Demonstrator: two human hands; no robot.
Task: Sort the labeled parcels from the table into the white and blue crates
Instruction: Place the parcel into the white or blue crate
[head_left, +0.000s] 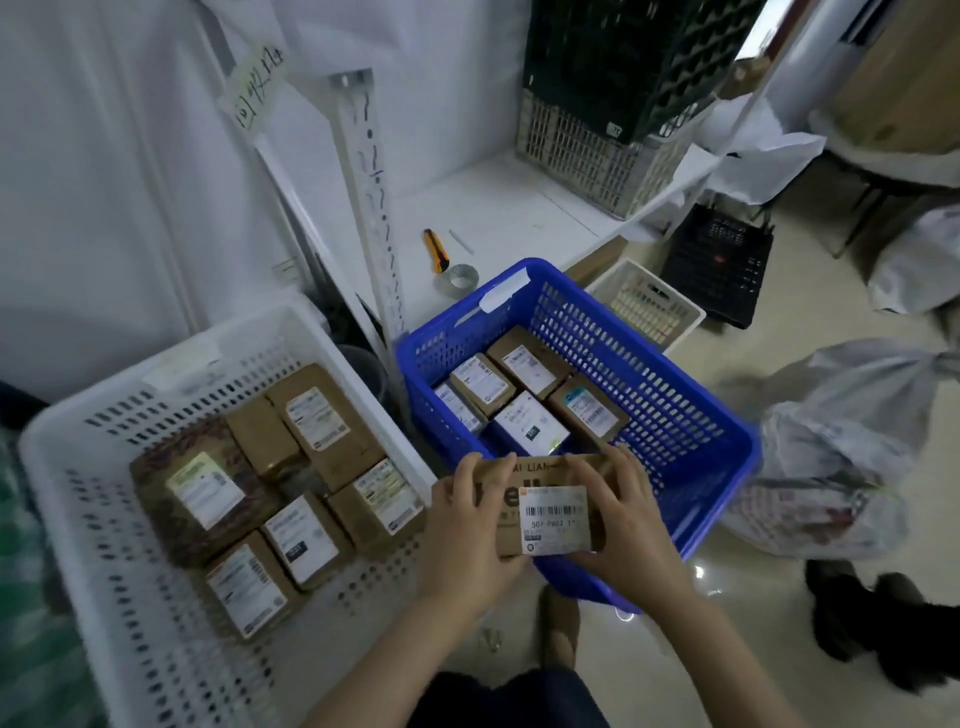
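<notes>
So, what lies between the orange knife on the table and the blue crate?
In the head view, a roll of grey tape lies on the table between the knife and the blue crate.

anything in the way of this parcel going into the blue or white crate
Nothing visible. The left hand and right hand hold the parcel over the blue crate's near rim; it and the white crate are open-topped, with bare floor beside the parcels inside.
</notes>
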